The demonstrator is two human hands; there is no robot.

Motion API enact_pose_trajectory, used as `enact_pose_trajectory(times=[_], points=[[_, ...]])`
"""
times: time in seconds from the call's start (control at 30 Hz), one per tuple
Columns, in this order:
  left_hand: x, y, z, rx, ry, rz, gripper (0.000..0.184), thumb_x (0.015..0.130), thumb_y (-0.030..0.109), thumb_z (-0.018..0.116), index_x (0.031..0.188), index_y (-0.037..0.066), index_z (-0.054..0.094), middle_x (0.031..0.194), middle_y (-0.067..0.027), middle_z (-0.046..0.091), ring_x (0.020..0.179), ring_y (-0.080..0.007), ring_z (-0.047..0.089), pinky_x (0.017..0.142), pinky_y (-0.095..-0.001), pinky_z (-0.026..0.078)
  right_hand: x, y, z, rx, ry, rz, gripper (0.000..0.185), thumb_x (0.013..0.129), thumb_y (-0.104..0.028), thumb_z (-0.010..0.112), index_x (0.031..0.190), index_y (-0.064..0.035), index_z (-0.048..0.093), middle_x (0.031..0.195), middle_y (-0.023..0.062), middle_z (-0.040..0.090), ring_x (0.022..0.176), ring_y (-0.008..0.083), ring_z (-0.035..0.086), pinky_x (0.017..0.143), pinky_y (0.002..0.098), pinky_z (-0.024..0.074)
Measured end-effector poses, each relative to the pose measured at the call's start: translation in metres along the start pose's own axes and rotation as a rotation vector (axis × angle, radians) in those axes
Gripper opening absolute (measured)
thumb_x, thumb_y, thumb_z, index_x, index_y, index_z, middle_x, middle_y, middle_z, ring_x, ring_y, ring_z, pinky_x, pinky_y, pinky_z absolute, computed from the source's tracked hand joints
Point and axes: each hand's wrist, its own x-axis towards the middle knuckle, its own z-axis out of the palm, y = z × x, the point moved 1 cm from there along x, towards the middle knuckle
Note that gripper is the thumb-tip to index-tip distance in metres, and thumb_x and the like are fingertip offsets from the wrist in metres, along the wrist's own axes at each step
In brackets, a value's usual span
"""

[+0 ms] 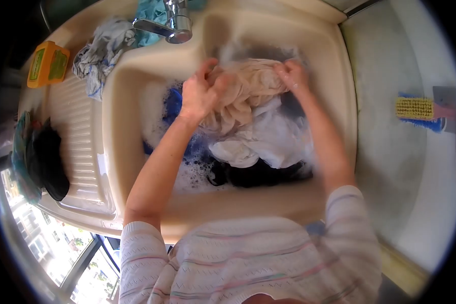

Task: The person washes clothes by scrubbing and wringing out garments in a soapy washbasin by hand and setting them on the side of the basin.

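Note:
A beige garment [243,93] is stretched between my two hands over the soapy water of a cream sink [334,55]. My left hand [200,93] grips its left side, fingers curled and a little blurred. At the far right end of the cloth, my right hand [293,76] pinches the fabric. White cloth [271,134] lies bunched just below the beige one. Nearer to me, a black garment [268,175] sits partly in the suds. Some blue cloth [173,104] shows in the foam beside my left forearm.
A chrome faucet [178,25] overhangs the sink's far left corner. On the ribbed drainboard [83,137] are a grey-white cloth [104,53], an orange container [48,64] and a dark cloth [50,162]. A yellow-bristled brush [414,108] is at the right.

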Motion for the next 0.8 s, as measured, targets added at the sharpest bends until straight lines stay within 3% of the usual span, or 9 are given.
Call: enact_pose_trajectory(times=[0.13,0.23,0.3,0.4,0.47,0.5,0.6,0.7,0.8], points=[[-0.024,-0.040,0.043,0.800,0.034,0.437,0.045,0.075,0.023,0.063,0.116,0.011,0.051,0.093,-0.0151,0.062,0.085,-0.0219,0.060,0.076,-0.0285,0.046,0.007,0.026,0.029,-0.093,0.263,-0.139,0.035,0.074,-0.042,0.060,0.092,-0.0117,0.062,0.104,0.0105,0.057,0.102,0.0292,0.049,0.087,0.0364,0.0405],[-0.019,-0.032,0.063,0.713,-0.392,0.146,0.047,0.074,0.022,0.063,0.117,0.008,0.051,0.098,-0.0142,0.061,0.088,-0.0230,0.059,0.079,-0.0320,0.046,-0.028,0.011,0.073,-0.361,0.294,-0.256,0.040,0.072,-0.042,0.062,0.097,-0.0110,0.061,0.108,0.0122,0.056,0.105,0.0303,0.048,0.089,0.0382,0.0394],[-0.003,-0.053,0.053,0.114,-0.526,-0.088,0.049,0.074,0.026,0.062,0.117,0.005,0.050,0.100,-0.0129,0.060,0.090,-0.0240,0.058,0.082,-0.0361,0.044,-0.025,0.022,0.074,-0.332,0.096,-0.234,0.039,0.070,-0.041,0.064,0.094,-0.0099,0.063,0.104,0.0126,0.058,0.105,0.0294,0.049,0.088,0.0385,0.0397],[0.009,-0.059,0.029,-0.701,-0.531,-0.463,0.062,0.077,0.035,0.060,0.124,0.001,0.041,0.116,-0.0142,0.051,0.102,-0.0236,0.052,0.089,-0.0387,0.041,-0.004,0.008,0.070,0.110,-0.126,0.305,0.034,0.066,-0.035,0.067,0.087,-0.0087,0.064,0.094,0.0128,0.061,0.101,0.0290,0.052,0.085,0.0388,0.0417],[0.007,-0.054,0.028,-1.170,-0.402,-0.692,0.065,0.078,0.038,0.057,0.128,0.001,0.035,0.125,-0.0150,0.044,0.108,-0.0235,0.047,0.092,-0.0362,0.039,-0.048,-0.046,0.040,0.266,0.197,0.027,0.028,0.063,-0.031,0.067,0.078,-0.0078,0.065,0.083,0.0132,0.062,0.095,0.0291,0.055,0.080,0.0386,0.0431],[0.008,-0.053,0.034,-1.308,-0.425,-0.685,0.054,0.085,0.041,0.050,0.124,0.005,0.040,0.120,-0.0125,0.047,0.106,-0.0220,0.048,0.090,-0.0305,0.041,-0.061,-0.064,0.039,0.263,0.163,-0.154,0.029,0.063,-0.030,0.068,0.079,-0.0064,0.065,0.090,0.0124,0.061,0.097,0.0314,0.053,0.079,0.0400,0.0430],[0.004,-0.099,0.070,-1.387,-0.433,-0.466,0.049,0.088,0.038,0.044,0.126,0.006,0.037,0.120,-0.0124,0.046,0.110,-0.0223,0.044,0.094,-0.0323,0.037,-0.110,-0.115,0.041,0.260,0.252,-0.636,0.028,0.063,-0.029,0.069,0.074,-0.0038,0.064,0.089,0.0100,0.058,0.088,0.0310,0.052,0.075,0.0397,0.0431],[-0.004,-0.128,0.087,-1.212,-0.256,-0.482,0.043,0.087,0.026,0.044,0.123,0.004,0.041,0.119,-0.0116,0.048,0.105,-0.0222,0.049,0.090,-0.0330,0.041,-0.106,-0.123,0.056,0.192,0.538,-0.770,0.025,0.067,-0.028,0.068,0.067,-0.0036,0.061,0.081,0.0086,0.054,0.074,0.0263,0.052,0.067,0.0383,0.0439],[-0.011,-0.033,0.056,-0.601,-0.120,-0.444,0.032,0.083,0.024,0.046,0.105,0.003,0.057,0.106,-0.0147,0.057,0.092,-0.0294,0.056,0.079,-0.0343,0.045,-0.044,-0.062,0.086,0.527,0.221,-0.129,0.026,0.073,-0.034,0.059,0.073,-0.0086,0.065,0.082,0.0121,0.059,0.077,0.0299,0.056,0.066,0.0377,0.0453]])
